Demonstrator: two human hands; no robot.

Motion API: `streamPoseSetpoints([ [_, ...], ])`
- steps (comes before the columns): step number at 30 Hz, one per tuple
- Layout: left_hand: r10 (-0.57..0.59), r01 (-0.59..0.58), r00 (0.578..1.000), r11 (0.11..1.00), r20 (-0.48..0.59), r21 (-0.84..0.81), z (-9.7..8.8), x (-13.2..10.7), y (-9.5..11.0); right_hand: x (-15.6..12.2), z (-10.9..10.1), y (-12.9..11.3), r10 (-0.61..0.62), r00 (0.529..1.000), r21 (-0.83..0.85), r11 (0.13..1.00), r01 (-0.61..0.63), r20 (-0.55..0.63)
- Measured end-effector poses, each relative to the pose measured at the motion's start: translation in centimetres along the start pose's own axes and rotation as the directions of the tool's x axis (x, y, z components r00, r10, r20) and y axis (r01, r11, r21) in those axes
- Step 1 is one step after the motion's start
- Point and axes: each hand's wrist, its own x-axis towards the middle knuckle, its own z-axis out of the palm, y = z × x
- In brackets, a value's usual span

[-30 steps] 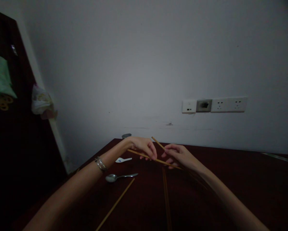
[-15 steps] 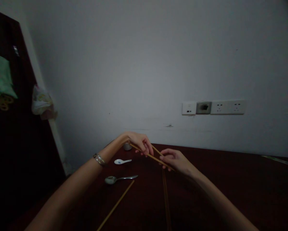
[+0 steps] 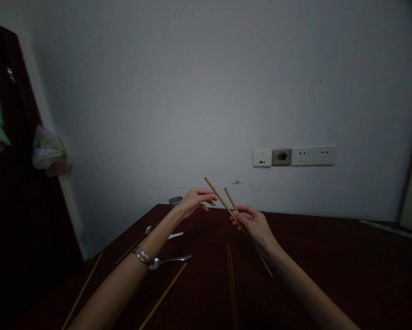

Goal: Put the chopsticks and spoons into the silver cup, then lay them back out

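Two wooden chopsticks are gripped in my right hand, their upper ends spread apart and pointing up and left. My left hand is just left of them, fingers stretched out and holding nothing; whether a fingertip touches the longer-showing stick is hard to tell. Beneath the hands, a darker pair of chopsticks lies on the dark red table. One lighter chopstick lies left of that pair, and another stick lies farther left. A metal spoon is partly hidden by my left wrist.
Behind my left forearm show a white spoon's handle and a long-handled metal spoon. A small metal cup stands by the back edge. The wall with sockets rises behind the table. A dark door is at left.
My left hand has let go of the chopsticks and moved slightly left, its fingers opening. In my right hand the chopsticks now tilt more steeply upward. The view has shifted a little.
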Motion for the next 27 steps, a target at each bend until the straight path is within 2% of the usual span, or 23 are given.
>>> streamPoseSetpoints([
  [4,0.068,-0.078,0.993,0.992,-0.099,-0.104,2.9,0.3,-0.7,-0.1,0.0,-0.1,-0.035,0.999,0.035,0.999,0.036,-0.028],
  [9,0.1,-0.143,0.964,0.976,-0.246,-0.163,4.7,0.8,-0.6,-0.2,-0.2,-0.5,0.022,0.999,0.109,0.994,-0.019,-0.026],
  [15,0.109,-0.142,0.982,0.964,-0.152,-0.224,6.5,0.4,-1.2,-0.6,-1.2,-2.4,0.103,0.993,0.253,0.961,-0.112,0.05],
  [19,0.092,-0.127,0.983,0.965,-0.156,-0.228,7.7,0.3,-1.1,-0.8,-1.7,-3.3,0.12,0.99,0.34,0.93,-0.139,0.076],
  [23,0.089,-0.133,0.977,0.965,-0.196,-0.225,8.2,0.3,-0.7,-0.7,-1.9,-3.0,0.117,0.993,0.415,0.902,-0.121,0.036],
  [27,0.067,-0.108,0.984,0.96,-0.165,-0.259,8.5,0.2,-0.8,-0.6,-1.7,-2.2,0.091,0.996,0.44,0.894,-0.088,0.015],
])
